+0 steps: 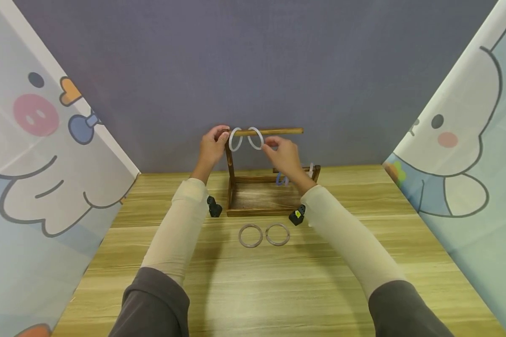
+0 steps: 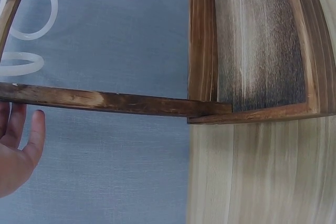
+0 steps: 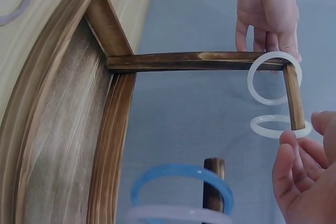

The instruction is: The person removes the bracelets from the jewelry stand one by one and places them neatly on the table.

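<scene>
Near the far edge of the desk [image 1: 253, 290], the wooden bangle rack [image 1: 261, 213] stands before you, and the work looks part-done. Two white bangles circle its upper bar [image 1: 282, 131]: the left white bangle [image 1: 230, 140] hangs towards the upper left corner, while your right hand [image 1: 286, 154] pinches the right white bangle [image 1: 259, 135]. Your left hand [image 1: 212, 149] grips that corner, where the tall post [image 1: 230, 164] meets the bar. On the lower bar [image 1: 280, 171] you have a blue bangle [image 3: 178, 170] and a lilac bangle [image 3: 178, 213]; a pale ring [image 1: 311, 169] shows near its right end, but your forearm crowds the spot, so how it sits is hard to tell. Left over, it seems, are two grey-lilac bangles [image 1: 240, 235] flat on the desk, side by side before the rack's front edge. Near that edge's two corners are small black objects [image 1: 214, 208], the right one with a yellow-green mark; you can read no brand, label or writing anywhere.
</scene>
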{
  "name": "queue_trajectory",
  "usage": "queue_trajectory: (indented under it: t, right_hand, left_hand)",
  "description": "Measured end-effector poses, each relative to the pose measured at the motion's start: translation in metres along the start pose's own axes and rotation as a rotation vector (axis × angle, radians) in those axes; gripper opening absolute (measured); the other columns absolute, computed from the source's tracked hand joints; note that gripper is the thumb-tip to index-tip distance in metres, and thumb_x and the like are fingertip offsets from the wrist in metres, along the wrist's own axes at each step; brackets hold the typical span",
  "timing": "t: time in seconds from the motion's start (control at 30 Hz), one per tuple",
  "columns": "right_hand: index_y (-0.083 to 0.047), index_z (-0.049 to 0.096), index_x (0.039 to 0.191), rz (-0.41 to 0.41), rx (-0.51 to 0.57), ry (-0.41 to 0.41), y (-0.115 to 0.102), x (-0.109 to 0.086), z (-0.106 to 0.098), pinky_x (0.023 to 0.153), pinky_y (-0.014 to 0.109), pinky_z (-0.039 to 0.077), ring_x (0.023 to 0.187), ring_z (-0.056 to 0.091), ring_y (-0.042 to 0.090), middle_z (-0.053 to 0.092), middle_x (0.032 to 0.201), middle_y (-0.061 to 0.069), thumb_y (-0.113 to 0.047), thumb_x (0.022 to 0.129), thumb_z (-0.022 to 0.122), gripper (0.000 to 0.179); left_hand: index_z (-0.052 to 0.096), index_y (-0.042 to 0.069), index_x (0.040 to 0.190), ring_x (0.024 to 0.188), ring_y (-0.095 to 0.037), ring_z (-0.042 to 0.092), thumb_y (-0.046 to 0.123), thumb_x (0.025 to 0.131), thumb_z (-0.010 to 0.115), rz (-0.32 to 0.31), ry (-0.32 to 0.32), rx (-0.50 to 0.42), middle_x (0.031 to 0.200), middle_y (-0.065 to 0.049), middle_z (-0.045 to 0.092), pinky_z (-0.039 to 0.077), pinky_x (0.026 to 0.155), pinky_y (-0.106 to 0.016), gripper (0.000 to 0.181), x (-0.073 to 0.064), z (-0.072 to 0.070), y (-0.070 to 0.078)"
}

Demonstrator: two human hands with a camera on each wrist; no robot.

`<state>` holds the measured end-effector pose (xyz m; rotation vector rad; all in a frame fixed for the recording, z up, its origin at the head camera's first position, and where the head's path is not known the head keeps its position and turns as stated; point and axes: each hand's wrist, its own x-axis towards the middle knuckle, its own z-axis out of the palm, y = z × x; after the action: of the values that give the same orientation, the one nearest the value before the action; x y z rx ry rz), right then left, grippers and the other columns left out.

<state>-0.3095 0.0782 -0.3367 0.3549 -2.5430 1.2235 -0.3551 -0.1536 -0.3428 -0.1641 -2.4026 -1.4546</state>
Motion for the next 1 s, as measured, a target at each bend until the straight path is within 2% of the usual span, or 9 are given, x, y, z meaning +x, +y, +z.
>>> queue_trajectory:
  t: [0.23,0.4,0.47,0.57,0.63,0.73,0.83,0.93,1.0]
  right_hand:
    - [-0.010,0.070,0.128,0.071,0.031,-0.016,-0.007,0.007,0.009,0.090,0.044,0.056,0.096,0.073,0.026,0.074,0.123,0.008,-0.035,0.101,0.064,0.037]
    - [-0.008,0.071,0.126,0.097,0.014,0.015,-0.008,0.011,0.018,0.100,0.047,0.051,0.104,0.071,0.029,0.076,0.119,0.010,-0.031,0.101,0.065,0.035]
    - [-0.008,0.072,0.125,0.104,0.008,0.028,-0.008,0.012,0.022,0.098,0.046,0.052,0.101,0.071,0.029,0.076,0.116,0.009,-0.030,0.101,0.065,0.033]
    - [-0.010,0.073,0.125,0.111,0.017,0.050,-0.008,0.013,0.026,0.079,0.040,0.057,0.085,0.074,0.026,0.077,0.114,0.008,-0.029,0.102,0.064,0.031]
    - [-0.011,0.073,0.125,0.110,0.025,0.064,-0.008,0.013,0.028,0.068,0.032,0.055,0.072,0.074,0.021,0.078,0.113,0.007,-0.028,0.102,0.064,0.030]
    - [-0.013,0.075,0.123,0.103,0.030,0.079,-0.007,0.014,0.030,0.058,0.023,0.049,0.063,0.072,0.015,0.078,0.113,0.006,-0.027,0.102,0.064,0.028]
    - [-0.015,0.076,0.121,0.106,0.037,0.078,-0.007,0.014,0.030,0.054,0.022,0.045,0.062,0.071,0.016,0.078,0.112,0.005,-0.028,0.102,0.065,0.025]
    - [-0.016,0.077,0.119,0.115,0.045,0.070,-0.007,0.014,0.030,0.059,0.024,0.044,0.065,0.073,0.021,0.079,0.111,0.004,-0.028,0.101,0.066,0.024]
    - [-0.016,0.077,0.118,0.118,0.050,0.068,-0.007,0.014,0.031,0.067,0.026,0.045,0.067,0.073,0.021,0.079,0.111,0.003,-0.029,0.100,0.067,0.024]
  left_hand:
    - [0.067,0.014,0.132,0.101,-0.024,0.062,0.027,0.106,0.057,0.007,-0.001,-0.019,0.118,-0.015,0.069,0.050,0.085,-0.033,0.031,0.001,-0.002,-0.002]
    - [0.066,0.015,0.133,0.106,-0.025,0.062,0.028,0.106,0.056,-0.006,-0.021,-0.021,0.120,-0.013,0.068,0.052,0.090,-0.038,0.031,0.001,-0.002,-0.002]
    - [0.065,0.014,0.133,0.107,-0.025,0.063,0.027,0.106,0.056,-0.003,-0.023,-0.026,0.120,-0.014,0.068,0.052,0.091,-0.039,0.031,0.001,-0.002,-0.001]
    - [0.066,0.014,0.133,0.106,-0.025,0.063,0.026,0.106,0.056,0.000,-0.020,-0.029,0.120,-0.014,0.068,0.052,0.090,-0.038,0.031,0.000,-0.002,-0.002]
    - [0.066,0.013,0.132,0.106,-0.025,0.063,0.026,0.106,0.057,0.004,-0.016,-0.034,0.120,-0.015,0.069,0.052,0.090,-0.037,0.031,0.000,-0.002,-0.001]
    - [0.066,0.013,0.132,0.106,-0.026,0.063,0.026,0.106,0.056,0.010,-0.016,-0.033,0.119,-0.015,0.069,0.052,0.090,-0.037,0.031,0.000,-0.002,-0.002]
    - [0.066,0.013,0.133,0.106,-0.025,0.063,0.027,0.106,0.056,0.010,-0.020,-0.029,0.119,-0.014,0.068,0.051,0.089,-0.037,0.032,0.001,-0.003,-0.002]
    - [0.066,0.014,0.132,0.102,-0.021,0.062,0.028,0.106,0.056,0.004,-0.020,-0.024,0.118,-0.012,0.068,0.050,0.086,-0.033,0.031,0.001,-0.003,-0.002]
    - [0.066,0.014,0.132,0.095,-0.018,0.061,0.027,0.106,0.056,0.004,-0.019,-0.035,0.116,-0.012,0.068,0.049,0.081,-0.029,0.031,0.001,-0.004,-0.002]
